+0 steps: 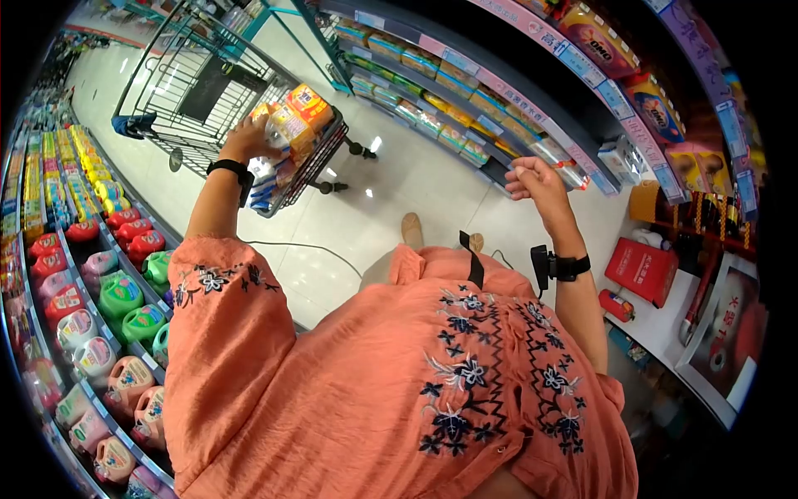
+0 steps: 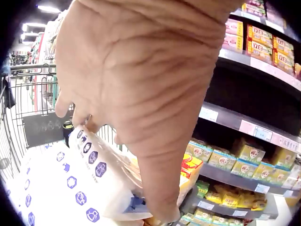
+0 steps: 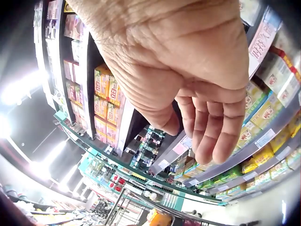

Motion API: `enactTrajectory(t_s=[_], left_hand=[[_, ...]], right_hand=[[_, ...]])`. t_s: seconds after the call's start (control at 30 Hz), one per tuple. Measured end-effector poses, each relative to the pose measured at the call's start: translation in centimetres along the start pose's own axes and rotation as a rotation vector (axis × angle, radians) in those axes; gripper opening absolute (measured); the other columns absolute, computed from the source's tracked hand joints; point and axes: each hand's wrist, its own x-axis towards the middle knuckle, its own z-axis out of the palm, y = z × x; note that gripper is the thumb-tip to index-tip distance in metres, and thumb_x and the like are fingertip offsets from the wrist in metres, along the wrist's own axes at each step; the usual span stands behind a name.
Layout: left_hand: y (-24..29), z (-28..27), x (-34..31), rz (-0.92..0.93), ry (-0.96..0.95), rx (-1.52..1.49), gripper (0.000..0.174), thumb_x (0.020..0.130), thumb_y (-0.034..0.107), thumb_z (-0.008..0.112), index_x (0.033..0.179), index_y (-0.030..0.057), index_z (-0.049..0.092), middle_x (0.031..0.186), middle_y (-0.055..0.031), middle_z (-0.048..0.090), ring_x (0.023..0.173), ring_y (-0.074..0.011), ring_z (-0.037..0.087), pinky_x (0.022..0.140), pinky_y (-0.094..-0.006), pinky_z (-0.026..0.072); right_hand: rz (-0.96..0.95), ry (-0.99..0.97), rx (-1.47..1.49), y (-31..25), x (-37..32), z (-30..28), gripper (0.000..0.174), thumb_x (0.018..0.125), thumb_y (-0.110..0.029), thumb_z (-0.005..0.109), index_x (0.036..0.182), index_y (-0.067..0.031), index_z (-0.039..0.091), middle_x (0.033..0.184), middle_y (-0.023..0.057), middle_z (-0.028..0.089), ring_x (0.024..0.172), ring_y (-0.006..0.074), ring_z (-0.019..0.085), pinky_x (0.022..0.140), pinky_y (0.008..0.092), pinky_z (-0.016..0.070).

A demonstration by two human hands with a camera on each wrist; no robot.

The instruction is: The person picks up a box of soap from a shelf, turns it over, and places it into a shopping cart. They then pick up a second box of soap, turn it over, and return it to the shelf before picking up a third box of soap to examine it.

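Note:
In the head view my left hand (image 1: 248,140) is over the front end of a shopping cart, at a clear-wrapped package beside an orange box (image 1: 307,106). The left wrist view shows that hand (image 2: 136,80) gripping a white plastic package (image 2: 70,183) with blue hexagon icons, fingertips bent over its upper edge and thumb lower down on the near side. Part of the grip is hidden behind the palm. My right hand (image 1: 540,187) is raised near the shelf on the right, holding nothing; its fingers (image 3: 214,127) hang loosely bent.
The cart's wire basket (image 1: 179,91) extends back to the left. Shelves of boxed goods (image 1: 457,79) run along the right, above a tiled floor (image 1: 399,175). Detergent bottles (image 1: 120,295) line the left shelf. A red box (image 1: 640,270) lies on a white counter at right.

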Motion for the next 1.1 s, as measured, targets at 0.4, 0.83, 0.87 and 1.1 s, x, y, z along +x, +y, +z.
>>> enactTrajectory(t_s=[0.4, 0.83, 0.87, 1.1], left_hand=[[-0.7, -1.4, -0.9, -0.012, 0.165, -0.085, 0.100, 0.063, 0.051, 0.082, 0.148, 0.0137, 0.046, 0.127, -0.0269, 0.057, 0.122, -0.0429, 0.055, 0.101, -0.0472, 0.0462], [17.6, -6.9, -10.2, 0.608, -0.765, -1.743, 0.081, 0.091, 0.056, 0.061, 0.146, 0.0002, 0.042, 0.136, -0.0238, 0.056, 0.120, -0.0419, 0.059, 0.091, -0.0534, 0.0557], [19.1, -6.7, -9.9, 0.640, -0.850, -1.687, 0.080, 0.092, 0.060, 0.058, 0.147, 0.0037, 0.043, 0.135, -0.0223, 0.057, 0.119, -0.0409, 0.060, 0.090, -0.0528, 0.0564], [28.3, -7.7, -9.6, 0.764, -1.056, -1.381, 0.104, 0.084, 0.090, 0.024, 0.149, 0.0108, 0.042, 0.130, -0.0172, 0.062, 0.107, -0.0296, 0.067, 0.080, -0.0408, 0.0598]], right_hand=[[0.006, 0.001, 0.018, 0.1, -0.1, 0.9, 0.035, 0.098, -0.025, 0.058, 0.123, -0.0001, 0.058, 0.108, 0.0127, 0.068, 0.089, 0.0168, 0.066, 0.077, 0.0293, 0.0539], [-0.472, -0.251, -0.140, -9.0, -0.4, 7.5, 0.058, 0.092, -0.024, 0.072, 0.142, -0.0071, 0.047, 0.137, 0.0061, 0.056, 0.079, 0.0053, 0.057, 0.072, 0.0235, 0.0499], [-0.468, -0.247, -0.137, -9.1, -0.5, 7.3, 0.057, 0.092, -0.024, 0.072, 0.141, -0.0068, 0.049, 0.134, 0.0059, 0.058, 0.078, 0.0054, 0.056, 0.069, 0.0238, 0.0498], [-0.226, -0.258, 0.176, -5.5, -1.7, 1.3, 0.043, 0.094, -0.028, 0.071, 0.126, -0.0037, 0.057, 0.092, 0.0034, 0.064, 0.068, 0.0076, 0.058, 0.059, 0.0244, 0.0492]])
